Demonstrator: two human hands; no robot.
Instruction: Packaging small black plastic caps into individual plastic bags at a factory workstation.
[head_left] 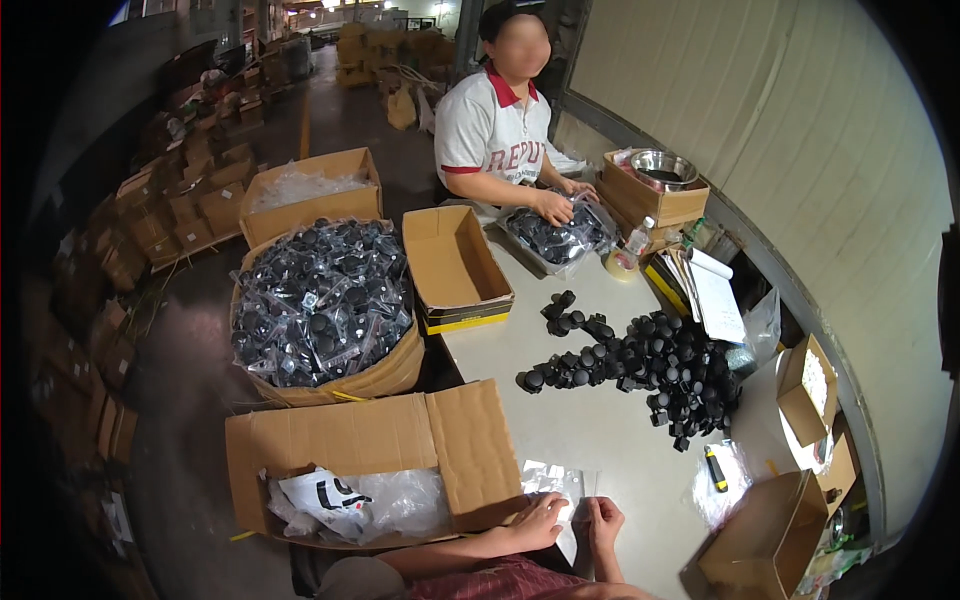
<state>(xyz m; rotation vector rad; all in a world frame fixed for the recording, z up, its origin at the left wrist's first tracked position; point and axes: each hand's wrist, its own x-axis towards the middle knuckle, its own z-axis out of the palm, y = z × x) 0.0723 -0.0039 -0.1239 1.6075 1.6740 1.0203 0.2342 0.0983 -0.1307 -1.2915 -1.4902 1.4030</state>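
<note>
At the table's near edge, my left hand [537, 523] has its fingers closed on a small clear plastic bag [562, 485]. My right hand [604, 521] pinches the same bag at its right side, thumb against fingers. What lies inside the bag, if anything, is too small to make out. Beyond my hands, a heap of small black round-topped parts [690, 372] spreads over the table [600, 440]. Just left of my left hand stands an open cardboard box [330, 430] with crumpled clear plastic and a white printed bag in it.
A large carton [345, 385] at the left brims with bagged black parts. Behind it sit an empty yellow-edged box [455, 260] and another carton [312, 190]. Across the table, a co-worker [497, 130] handles a plastic-wrapped bundle [565, 232]. A yellow-black cutter [715, 468] lies right, near a box [765, 535].
</note>
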